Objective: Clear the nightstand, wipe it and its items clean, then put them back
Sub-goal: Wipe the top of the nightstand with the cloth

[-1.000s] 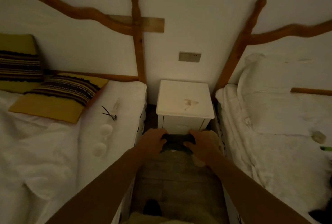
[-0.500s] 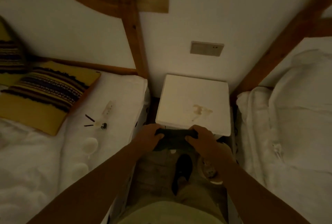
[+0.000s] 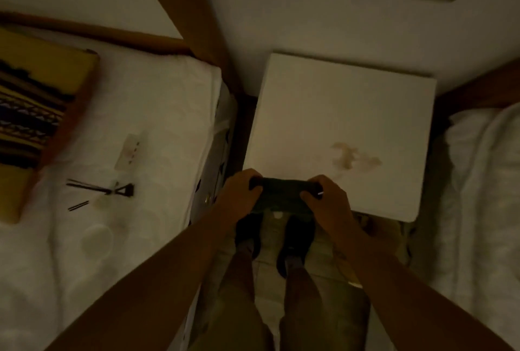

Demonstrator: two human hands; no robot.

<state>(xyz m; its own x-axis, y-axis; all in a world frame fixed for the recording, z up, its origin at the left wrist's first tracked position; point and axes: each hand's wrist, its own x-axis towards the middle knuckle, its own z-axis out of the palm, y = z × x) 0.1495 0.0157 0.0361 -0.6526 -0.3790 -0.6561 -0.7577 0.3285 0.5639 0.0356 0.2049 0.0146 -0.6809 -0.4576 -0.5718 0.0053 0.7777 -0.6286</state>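
Closing in on the white square-topped nightstand [image 3: 337, 125], I now look almost straight down on its top, where a second ago I saw it from further back with its front face showing. Its top is bare except for a pale brownish stain [image 3: 353, 155] toward the front right. My two hands are both clamped on a dark folded cloth [image 3: 284, 191], the left hand [image 3: 239, 196] on its left end and the right hand [image 3: 326, 198] on its right end, holding it stretched between them. Over the last second the cloth has come up from in front of the nightstand's face to its front edge, just short of the stain.

I judge the clearing done and the wiping about to start, with that stain the obvious first target.

On the white bed to the left [image 3: 140, 125] lie what I take to be the removed items: a slim white remote control [image 3: 130, 151], some thin dark sticks [image 3: 84, 190] and a round white dish [image 3: 97, 239], dim and blurred. They lie where they lay before, so they wait to be wiped and returned. A striped yellow cushion [image 3: 33, 114] sits beyond them.
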